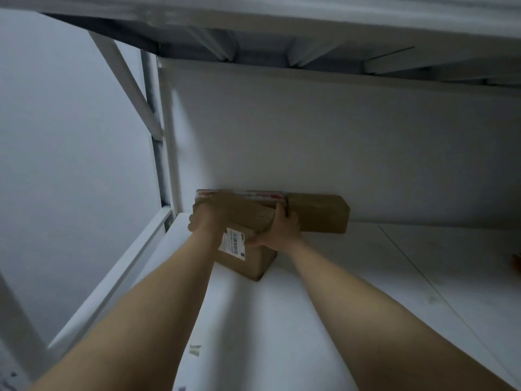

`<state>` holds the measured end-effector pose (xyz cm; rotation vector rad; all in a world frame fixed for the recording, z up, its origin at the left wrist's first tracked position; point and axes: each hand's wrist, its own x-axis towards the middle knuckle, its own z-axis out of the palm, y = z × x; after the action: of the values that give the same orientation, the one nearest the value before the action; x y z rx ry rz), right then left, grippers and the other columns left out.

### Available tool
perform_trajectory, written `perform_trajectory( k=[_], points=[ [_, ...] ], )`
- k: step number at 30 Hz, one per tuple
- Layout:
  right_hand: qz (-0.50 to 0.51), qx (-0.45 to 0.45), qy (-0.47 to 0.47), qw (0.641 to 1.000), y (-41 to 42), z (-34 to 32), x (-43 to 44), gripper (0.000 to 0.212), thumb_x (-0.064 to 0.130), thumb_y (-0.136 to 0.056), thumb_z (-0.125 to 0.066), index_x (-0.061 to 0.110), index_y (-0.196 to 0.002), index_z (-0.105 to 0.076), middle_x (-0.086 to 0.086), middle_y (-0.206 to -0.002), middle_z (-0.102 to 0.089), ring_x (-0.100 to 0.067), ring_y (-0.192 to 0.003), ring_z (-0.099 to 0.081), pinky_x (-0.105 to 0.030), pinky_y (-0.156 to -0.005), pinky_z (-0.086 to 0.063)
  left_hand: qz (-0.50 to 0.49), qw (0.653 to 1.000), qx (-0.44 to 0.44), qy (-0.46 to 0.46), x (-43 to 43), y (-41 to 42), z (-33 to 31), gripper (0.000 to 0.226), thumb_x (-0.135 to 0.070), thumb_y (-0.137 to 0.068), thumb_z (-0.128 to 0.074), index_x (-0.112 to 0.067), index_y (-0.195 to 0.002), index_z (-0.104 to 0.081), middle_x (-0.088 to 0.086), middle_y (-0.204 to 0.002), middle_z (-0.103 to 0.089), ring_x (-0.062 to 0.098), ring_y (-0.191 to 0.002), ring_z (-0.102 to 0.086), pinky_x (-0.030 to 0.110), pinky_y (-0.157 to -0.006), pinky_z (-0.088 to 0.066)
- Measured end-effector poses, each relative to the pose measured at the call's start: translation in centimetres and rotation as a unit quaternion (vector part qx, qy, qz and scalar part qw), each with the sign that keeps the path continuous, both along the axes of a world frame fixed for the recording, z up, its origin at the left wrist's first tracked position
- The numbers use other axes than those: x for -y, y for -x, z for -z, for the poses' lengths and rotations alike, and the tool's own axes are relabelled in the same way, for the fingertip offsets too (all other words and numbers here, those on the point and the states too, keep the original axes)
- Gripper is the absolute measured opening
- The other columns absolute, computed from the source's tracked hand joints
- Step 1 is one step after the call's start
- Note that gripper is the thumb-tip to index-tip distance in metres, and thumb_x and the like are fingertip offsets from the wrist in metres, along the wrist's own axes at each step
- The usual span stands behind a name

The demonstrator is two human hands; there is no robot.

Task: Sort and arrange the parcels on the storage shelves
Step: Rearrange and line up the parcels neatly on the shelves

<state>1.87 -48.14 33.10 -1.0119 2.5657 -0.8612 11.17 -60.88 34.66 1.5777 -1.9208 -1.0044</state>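
Between the two hands sits a brown cardboard parcel (255, 262), down on the white shelf (282, 328) with one corner pointing back toward the person. A white shipping label (233, 244) is stuck over its near upper edge, just under the left wrist. It carries a barcode and rows of small print, but the blur leaves none of it readable. The right hand (282, 230) grips the parcel's right side, thumb pressed against the front beside the label and fingers wrapped up round the far corner. The left hand (206, 219) lies on the top left corner. It is smeared and so close in colour to the cardboard that I cannot tell whether its fingers curl over the edge or lie flat. Just beyond both hands, a longer brown box (318, 213) lies lengthwise against the white back panel, touching or nearly touching the held parcel. A strip of red-printed tape (255, 195) runs along its top edge past the fingertips, the lettering too soft to make out. Far off to the right of the right arm, something orange (517, 263) is cut off by the picture's edge. Near the left forearm, a couple of small pale scraps (195, 350) lie on the shelf. The whole top of the parcel is blurred, so its flaps and tape cannot be told apart.
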Motion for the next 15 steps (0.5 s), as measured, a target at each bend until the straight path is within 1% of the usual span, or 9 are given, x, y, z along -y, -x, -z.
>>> perform_trajectory(
  k=[1,3,6,8,11,13,14,15],
  points=[
    [0.000,-0.007,-0.006,1.000,0.2,0.1,0.6,0.136,0.049,-0.060,-0.086,0.017,-0.152,0.010,-0.023,-0.156,0.005,-0.040,-0.145,0.000,-0.050,-0.118,-0.013,0.002,1.000,0.002,-0.002,0.8,0.1,0.4,0.030,-0.023,-0.092,-0.049,-0.008,-0.117,-0.056,0.011,-0.113,-0.063,0.029,-0.104,-0.060,0.036,-0.089,-0.048],
    [-0.001,-0.014,-0.006,1.000,0.7,0.3,1.7,0.135,0.046,-0.059,-0.087,0.019,-0.151,0.008,-0.022,-0.155,0.006,-0.039,-0.145,0.002,-0.051,-0.118,-0.013,-0.001,1.000,-0.019,-0.006,1.3,-0.2,0.5,0.031,-0.028,-0.094,-0.044,-0.009,-0.116,-0.055,0.012,-0.112,-0.062,0.031,-0.106,-0.059,0.039,-0.094,-0.048],
    [-0.017,0.018,-0.014,1.000,1.4,0.5,2.9,0.130,0.042,-0.063,-0.086,0.022,-0.152,0.006,-0.022,-0.154,-0.004,-0.038,-0.143,-0.009,-0.049,-0.116,-0.021,-0.034,0.996,-0.070,-0.043,2.0,-0.6,0.5,0.038,-0.032,-0.094,-0.043,-0.007,-0.119,-0.056,0.014,-0.117,-0.060,0.031,-0.112,-0.057,0.041,-0.100,-0.047],
    [-0.019,0.059,0.005,0.998,1.7,0.6,3.0,0.124,0.038,-0.066,-0.085,0.023,-0.154,0.001,-0.018,-0.153,-0.007,-0.037,-0.141,-0.016,-0.048,-0.115,-0.026,-0.040,0.993,-0.098,-0.057,2.5,-0.5,0.5,0.040,-0.033,-0.092,-0.044,-0.006,-0.119,-0.056,0.016,-0.118,-0.059,0.032,-0.113,-0.057,0.042,-0.100,-0.046],
    [-0.012,0.104,0.045,0.993,2.4,0.4,2.2,0.115,0.029,-0.067,-0.085,0.024,-0.154,-0.009,-0.014,-0.152,-0.008,-0.036,-0.138,-0.022,-0.044,-0.112,-0.032,-0.024,0.989,-0.137,-0.055,3.4,0.2,1.1,0.052,-0.042,-0.078,-0.051,-0.006,-0.115,-0.058,0.016,-0.111,-0.063,0.034,-0.104,-0.062,0.045,-0.095,-0.050],
    [-0.006,0.111,0.052,0.992,3.0,0.3,1.1,0.110,0.025,-0.069,-0.084,0.025,-0.153,-0.012,-0.013,-0.151,-0.009,-0.036,-0.137,-0.024,-0.043,-0.109,-0.032,-0.019,0.985,-0.162,-0.051,4.6,1.4,2.2,0.072,-0.057,-0.059,-0.054,-0.010,-0.113,-0.060,0.013,-0.105,-0.065,0.032,-0.098,-0.065,0.045,-0.091,-0.052],
    [-0.002,0.115,0.055,0.992,3.4,0.3,0.3,0.109,0.023,-0.070,-0.083,0.025,-0.153,-0.013,-0.012,-0.151,-0.009,-0.035,-0.137,-0.025,-0.042,-0.109,-0.033,-0.014,0.982,-0.181,-0.051,4.9,1.9,2.5,0.075,-0.059,-0.052,-0.056,-0.012,-0.111,-0.061,0.011,-0.101,-0.067,0.030,-0.094,-0.067,0.045,-0.088,-0.054],
    [0.003,0.121,0.059,0.991,3.7,0.3,-0.6,0.108,0.021,-0.070,-0.083,0.025,-0.153,-0.014,-0.012,-0.152,-0.009,-0.035,-0.137,-0.025,-0.041,-0.108,-0.033,-0.004,0.980,-0.195,-0.045,3.9,2.1,2.0,0.068,-0.057,-0.054,-0.060,-0.015,-0.107,-0.062,0.010,-0.097,-0.068,0.029,-0.088,-0.068,0.044,-0.084,-0.056]
  ],
)
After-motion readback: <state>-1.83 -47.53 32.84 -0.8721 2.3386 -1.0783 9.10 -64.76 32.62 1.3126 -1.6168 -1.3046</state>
